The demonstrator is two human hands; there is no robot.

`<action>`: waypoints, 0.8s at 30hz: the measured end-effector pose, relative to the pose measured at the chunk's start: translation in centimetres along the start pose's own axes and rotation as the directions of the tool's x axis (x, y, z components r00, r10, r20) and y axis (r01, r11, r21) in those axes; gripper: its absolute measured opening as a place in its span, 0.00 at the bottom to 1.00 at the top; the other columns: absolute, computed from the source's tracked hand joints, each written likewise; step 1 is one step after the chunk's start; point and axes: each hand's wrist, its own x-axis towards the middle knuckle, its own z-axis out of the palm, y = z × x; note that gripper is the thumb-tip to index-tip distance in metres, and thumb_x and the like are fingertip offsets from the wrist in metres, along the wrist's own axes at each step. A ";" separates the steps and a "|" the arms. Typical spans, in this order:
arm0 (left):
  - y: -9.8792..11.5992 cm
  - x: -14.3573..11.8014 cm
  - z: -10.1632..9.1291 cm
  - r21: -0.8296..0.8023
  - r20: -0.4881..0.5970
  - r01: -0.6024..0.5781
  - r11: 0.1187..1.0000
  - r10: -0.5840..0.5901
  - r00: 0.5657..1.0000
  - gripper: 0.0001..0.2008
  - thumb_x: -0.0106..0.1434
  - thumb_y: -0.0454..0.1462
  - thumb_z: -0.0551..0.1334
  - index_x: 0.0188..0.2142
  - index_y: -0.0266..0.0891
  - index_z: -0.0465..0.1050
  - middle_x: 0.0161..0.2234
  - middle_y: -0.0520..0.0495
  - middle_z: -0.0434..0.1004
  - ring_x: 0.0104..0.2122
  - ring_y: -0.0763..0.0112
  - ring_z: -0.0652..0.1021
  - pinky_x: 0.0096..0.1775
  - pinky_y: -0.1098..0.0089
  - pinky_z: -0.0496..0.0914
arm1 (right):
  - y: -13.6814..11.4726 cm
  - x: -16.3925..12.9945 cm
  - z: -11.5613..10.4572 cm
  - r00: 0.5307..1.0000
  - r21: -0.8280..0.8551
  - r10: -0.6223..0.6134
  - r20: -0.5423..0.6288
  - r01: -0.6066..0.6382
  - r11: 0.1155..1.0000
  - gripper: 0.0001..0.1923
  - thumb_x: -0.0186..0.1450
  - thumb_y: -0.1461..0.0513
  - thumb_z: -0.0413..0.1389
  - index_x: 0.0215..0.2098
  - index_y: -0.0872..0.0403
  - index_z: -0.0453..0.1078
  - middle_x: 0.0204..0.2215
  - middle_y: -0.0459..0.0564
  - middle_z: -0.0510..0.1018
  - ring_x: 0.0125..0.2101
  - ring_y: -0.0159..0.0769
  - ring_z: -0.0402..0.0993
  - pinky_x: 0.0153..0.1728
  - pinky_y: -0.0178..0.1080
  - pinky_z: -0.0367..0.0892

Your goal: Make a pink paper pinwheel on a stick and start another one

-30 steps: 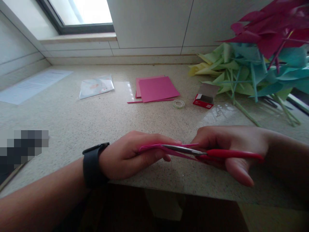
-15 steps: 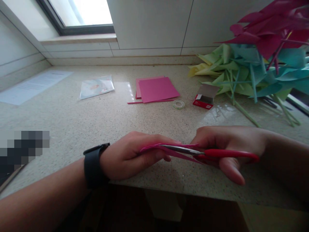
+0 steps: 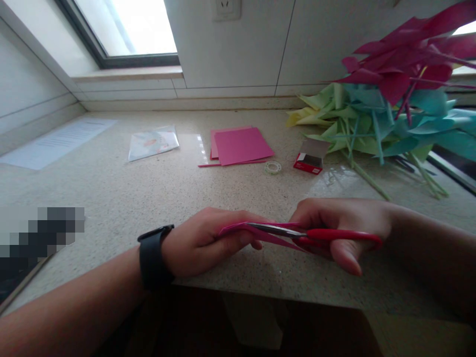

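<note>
Both scissors (image 3: 297, 233) blades point left.

Left hand (image 3: 201, 243) palm-in, fingers (image 3: 241, 238) pinched flat, right hand (image 3: 342, 223) curled closed, forearms converging inward

- Pink paper (image 3: 238, 229): folded sheet, seen nearly edge-on and roughly horizontal, just above the near edge of the counter; its left end is pinched.
- Scissors (image 3: 320, 234): red handles, metal blades pointing left, blades lying along the paper's right portion and touching it.
</note>
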 end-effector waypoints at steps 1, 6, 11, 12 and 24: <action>0.0 0.0 0.0 -0.001 -0.002 0.003 1.000 -0.003 1.000 0.18 0.74 0.36 0.54 0.59 0.33 0.70 0.41 0.41 0.82 0.39 0.69 0.80 0.38 0.72 0.71 | 0.0 0.0 0.0 1.000 -0.002 -0.001 -0.005 0.001 1.000 0.34 0.49 0.35 0.65 0.28 0.56 0.67 0.16 0.37 0.64 0.17 0.23 0.53 0.15 0.29 0.49; 0.0 -0.2 0.0 -0.005 0.002 0.013 1.000 -0.013 1.000 0.17 0.74 0.36 0.54 0.59 0.34 0.70 0.40 0.41 0.83 0.40 0.68 0.80 0.37 0.72 0.71 | 0.1 0.2 0.2 1.000 0.031 -0.022 -0.006 0.022 0.999 0.34 0.49 0.36 0.66 0.30 0.56 0.68 0.16 0.36 0.64 0.16 0.23 0.51 0.14 0.29 0.49; -0.2 -0.2 0.0 -0.034 0.008 0.023 0.999 -0.023 1.000 0.16 0.75 0.37 0.53 0.57 0.34 0.72 0.40 0.40 0.83 0.39 0.68 0.81 0.36 0.73 0.71 | 0.0 0.2 0.1 1.000 -0.001 -0.024 0.007 0.024 1.000 0.32 0.51 0.38 0.66 0.28 0.56 0.66 0.17 0.38 0.66 0.17 0.24 0.54 0.15 0.29 0.51; -0.3 -0.1 -0.1 -0.035 0.011 0.022 0.999 -0.021 1.000 0.17 0.75 0.37 0.53 0.57 0.33 0.72 0.40 0.40 0.83 0.39 0.68 0.81 0.36 0.73 0.71 | 0.1 0.2 0.1 1.000 -0.005 -0.021 0.002 0.021 1.000 0.31 0.52 0.38 0.66 0.28 0.55 0.65 0.17 0.38 0.66 0.17 0.24 0.54 0.15 0.29 0.50; -0.1 -0.1 0.0 -0.026 0.014 0.038 0.999 -0.038 0.999 0.17 0.75 0.39 0.52 0.56 0.35 0.73 0.39 0.40 0.83 0.33 0.70 0.79 0.35 0.71 0.71 | 0.1 0.5 0.0 1.000 -0.032 -0.005 -0.021 0.004 0.999 0.31 0.51 0.39 0.67 0.25 0.55 0.64 0.16 0.37 0.62 0.17 0.23 0.50 0.14 0.30 0.45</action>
